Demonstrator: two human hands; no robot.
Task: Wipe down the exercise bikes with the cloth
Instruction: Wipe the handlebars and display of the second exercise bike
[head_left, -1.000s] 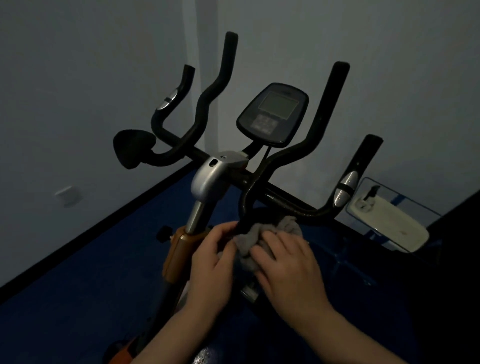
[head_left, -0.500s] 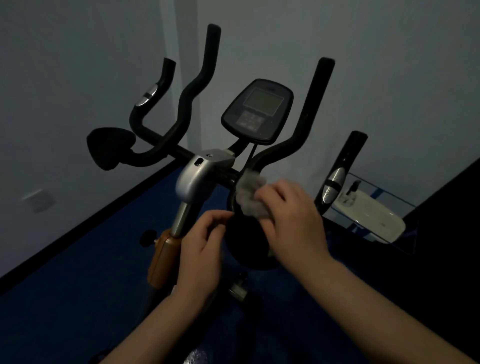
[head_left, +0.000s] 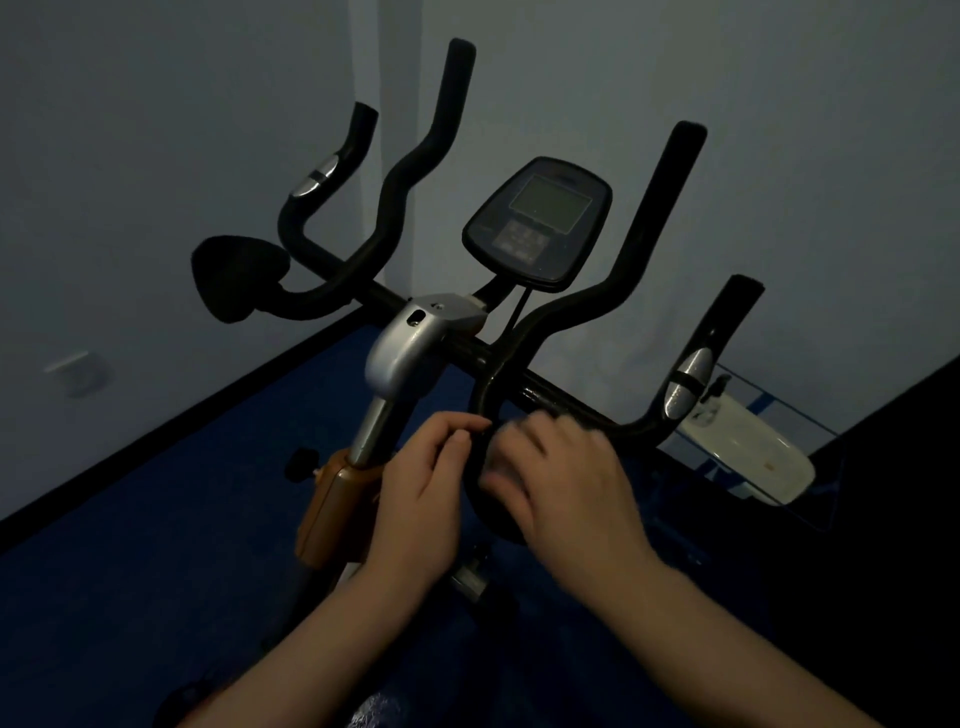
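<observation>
The exercise bike's black handlebar (head_left: 566, 317) fills the middle of the view, with a grey console (head_left: 537, 223) above it and a silver stem clamp (head_left: 410, 348) below. My right hand (head_left: 566, 483) is blurred and lies over the near loop of the bar, gripping the grey cloth (head_left: 497, 470). Only a pale edge of the cloth shows under the fingers. My left hand (head_left: 426, 493) is just left of it, fingers curled, with thumb and forefinger pinching the same loop of the bar.
A black elbow pad (head_left: 234, 275) sticks out at the left. An orange frame post (head_left: 332, 499) runs down under the clamp. A white object (head_left: 748, 447) lies on the blue floor (head_left: 156, 519) at the right, near the wall.
My right hand moved the cloth up the bar's loop and has come back down to its near curve. My left hand let go of the cloth and now touches the bar.
</observation>
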